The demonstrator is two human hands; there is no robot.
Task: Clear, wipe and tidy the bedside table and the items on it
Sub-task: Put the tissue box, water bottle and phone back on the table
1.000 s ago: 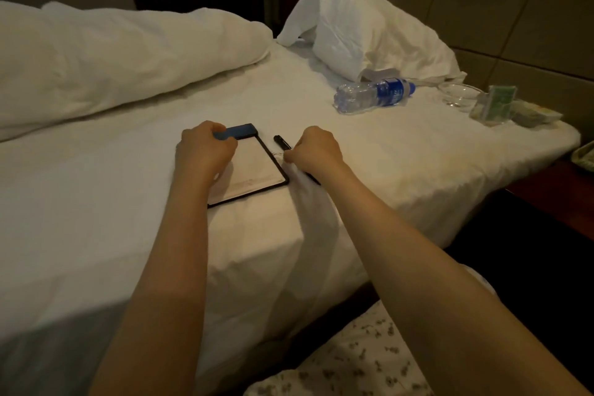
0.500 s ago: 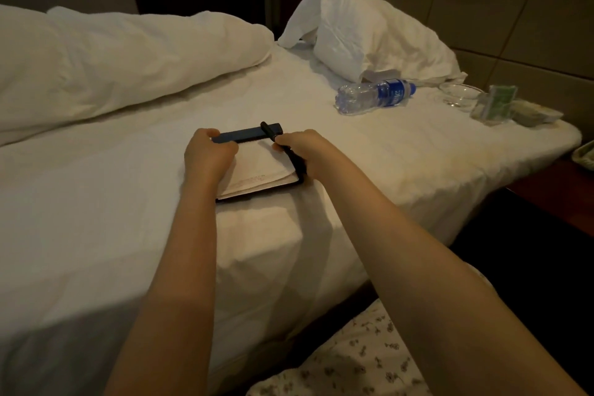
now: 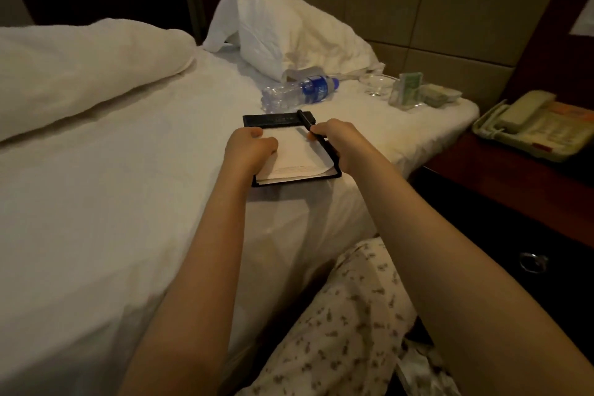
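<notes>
A black notepad holder (image 3: 278, 119) with white paper lies near the bed's right edge. My left hand (image 3: 249, 146) grips its left side, fingers curled over the paper. My right hand (image 3: 337, 141) holds a black pen (image 3: 303, 116) along the holder's right edge, the pen's tip lying over the holder's top corner. Further back on the bed lie a plastic water bottle (image 3: 299, 92) with a blue label, a glass dish (image 3: 376, 85), a clear glass holding a green packet (image 3: 406, 88) and small wrapped packets (image 3: 438, 95).
The dark wooden bedside table (image 3: 501, 170) stands to the right of the bed, carrying a beige telephone (image 3: 533, 124). A white pillow (image 3: 289, 32) leans at the headboard and a folded duvet (image 3: 83, 64) lies at the left. My patterned trouser leg (image 3: 337, 331) is at the bottom.
My right hand picked the pen up from the sheet and brought it over the notepad holder's right edge. My left hand shifted onto the paper. The view swung right, showing the telephone.
</notes>
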